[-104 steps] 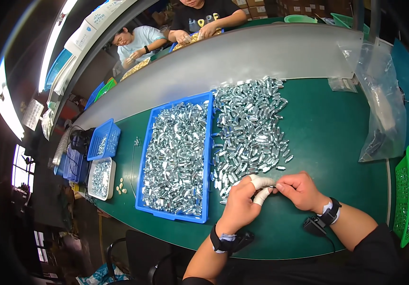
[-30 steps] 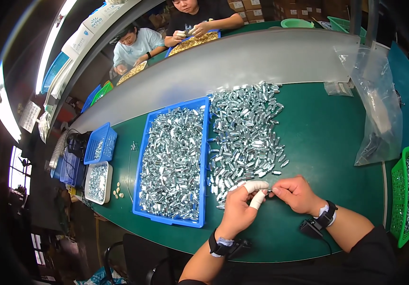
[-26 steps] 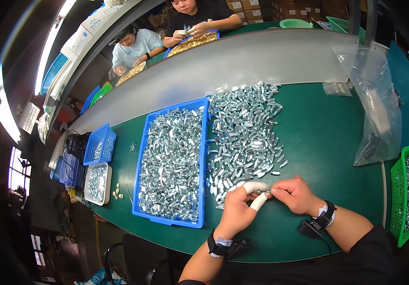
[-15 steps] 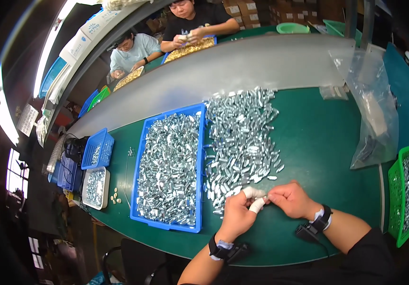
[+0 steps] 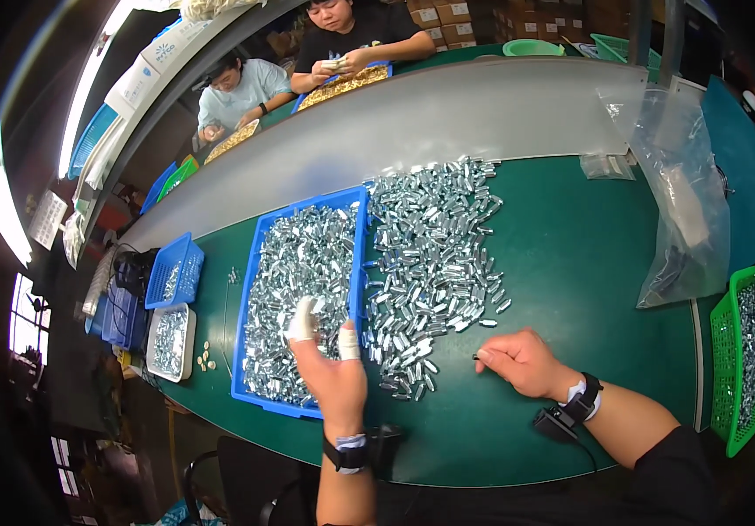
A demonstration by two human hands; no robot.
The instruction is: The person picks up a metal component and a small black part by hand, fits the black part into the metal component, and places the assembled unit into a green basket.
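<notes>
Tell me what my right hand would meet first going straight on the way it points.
Your right hand would likely meet the loose pile of silver metal parts first, though its height is unclear and it might pass above.

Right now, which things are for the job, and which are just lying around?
Probably for the job:
blue tray full of metal parts
loose metal pile
left hand, over the tray
right hand, pinching a tiny dark piece

Probably just lying about:
big clear bag
small packet
</notes>
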